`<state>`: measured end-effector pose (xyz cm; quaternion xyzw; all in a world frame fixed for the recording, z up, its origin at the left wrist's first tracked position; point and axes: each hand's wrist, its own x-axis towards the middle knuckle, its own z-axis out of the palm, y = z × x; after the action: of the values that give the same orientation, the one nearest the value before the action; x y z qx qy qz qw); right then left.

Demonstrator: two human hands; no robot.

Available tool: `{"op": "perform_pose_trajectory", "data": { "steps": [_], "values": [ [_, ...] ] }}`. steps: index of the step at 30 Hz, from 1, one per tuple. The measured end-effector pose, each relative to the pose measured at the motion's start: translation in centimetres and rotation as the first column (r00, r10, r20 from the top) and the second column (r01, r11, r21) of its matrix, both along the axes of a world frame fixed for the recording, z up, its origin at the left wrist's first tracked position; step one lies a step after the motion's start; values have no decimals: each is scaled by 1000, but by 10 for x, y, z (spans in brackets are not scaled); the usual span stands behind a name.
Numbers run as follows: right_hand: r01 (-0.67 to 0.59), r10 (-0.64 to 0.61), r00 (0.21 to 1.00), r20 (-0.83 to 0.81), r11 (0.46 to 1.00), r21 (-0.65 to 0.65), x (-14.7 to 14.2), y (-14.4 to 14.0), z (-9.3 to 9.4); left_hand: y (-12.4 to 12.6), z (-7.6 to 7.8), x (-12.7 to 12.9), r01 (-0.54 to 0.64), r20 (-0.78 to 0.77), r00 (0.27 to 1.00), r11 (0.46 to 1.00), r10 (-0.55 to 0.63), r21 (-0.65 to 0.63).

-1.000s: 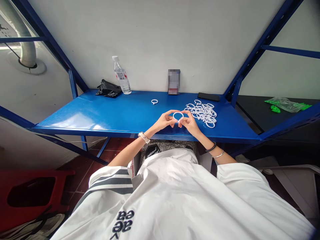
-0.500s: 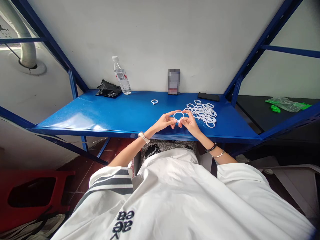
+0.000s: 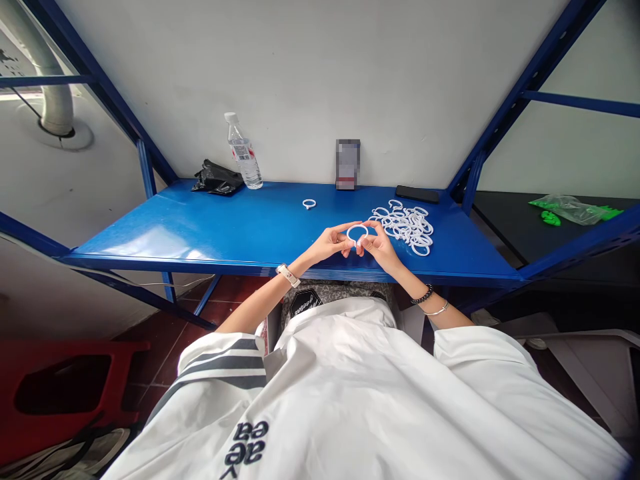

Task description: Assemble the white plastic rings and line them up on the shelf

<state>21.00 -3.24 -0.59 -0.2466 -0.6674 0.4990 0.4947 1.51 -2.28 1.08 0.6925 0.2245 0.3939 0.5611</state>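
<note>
A white plastic ring [image 3: 357, 227] is held up over the front edge of the blue table [image 3: 240, 227]. My left hand [image 3: 327, 245] pinches its lower left side between thumb and fingers. On the other side, my right hand [image 3: 381, 248] pinches the ring at its lower right. The fingertips partly cover the bottom of the ring, where its two ends appear to meet. Just beyond my right hand lies a pile of similar white rings [image 3: 411, 225]. A single white ring [image 3: 309, 203] rests by itself farther back, left of my hands.
Along the wall stand a water bottle [image 3: 245, 157] and an upright phone [image 3: 348, 165]. A black plastic bag [image 3: 217, 179] lies beside the bottle, and a dark flat phone [image 3: 417, 194] behind the pile. Blue frame posts [image 3: 470, 180] rise at both ends.
The gap at the bottom of the held ring looks narrower, with my fingertips slightly closer together there. The pile and the single ring have stayed where they were.
</note>
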Motion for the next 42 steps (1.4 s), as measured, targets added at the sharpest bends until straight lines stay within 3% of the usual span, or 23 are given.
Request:
{"op": "perform_pose_trajectory", "data": {
  "steps": [21, 42],
  "values": [
    [-35, 34, 995, 97, 999, 4, 1, 0, -1, 1, -2, 2, -58, 24, 998, 998, 58, -22],
    [-36, 36, 998, 54, 999, 7, 0, 1, -2, -1, 1, 0, -38, -10, 999, 999, 38, 15]
  ]
}}
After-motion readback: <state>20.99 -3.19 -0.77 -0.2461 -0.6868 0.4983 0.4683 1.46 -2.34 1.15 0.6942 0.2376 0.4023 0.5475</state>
